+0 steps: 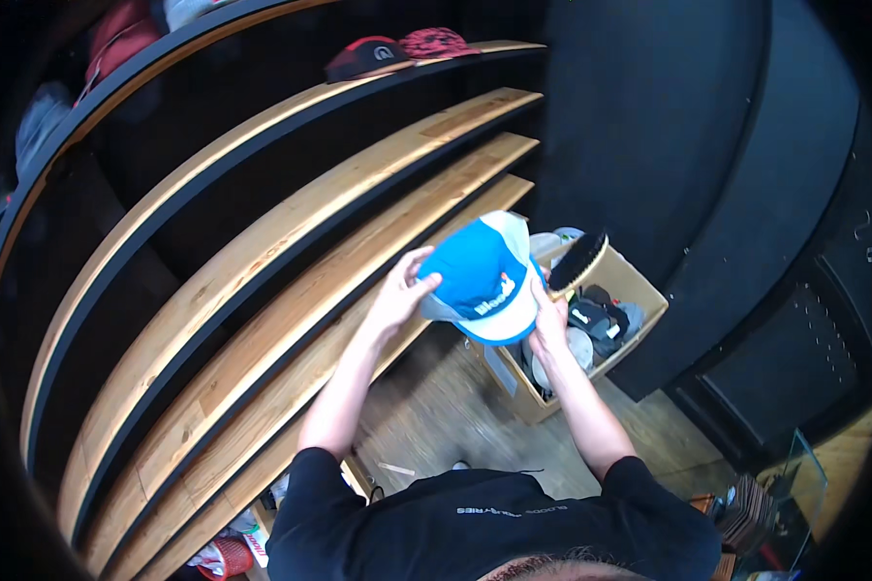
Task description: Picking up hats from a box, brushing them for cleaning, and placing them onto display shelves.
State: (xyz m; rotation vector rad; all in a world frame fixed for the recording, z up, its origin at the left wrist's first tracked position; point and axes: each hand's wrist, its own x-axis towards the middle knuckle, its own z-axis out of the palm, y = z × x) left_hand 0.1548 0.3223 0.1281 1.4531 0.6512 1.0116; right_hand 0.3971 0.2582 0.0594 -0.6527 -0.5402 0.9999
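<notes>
A blue and white cap [472, 269] with lettering above its pale brim is held up between both hands. My left hand [401, 294] grips its left side, the thumb on the blue fabric. On the other side, my right hand [548, 316] holds the cap's edge near the brim. A wooden brush with dark bristles [580, 260] sticks out from that same hand, bristles facing up and left; the fingers around its wood are partly hidden. Below and beyond the right hand stands an open cardboard box [636, 279] containing several caps [599, 319], mostly dark.
Long wooden shelves [291, 210] curve across the left. On an upper one sit a black and red cap [367, 58] and a red patterned cap [439, 43]. A dark wall [625, 109] rises behind the box. A red basket [232, 558] is low at left; a glass pane [803, 494] stands at lower right.
</notes>
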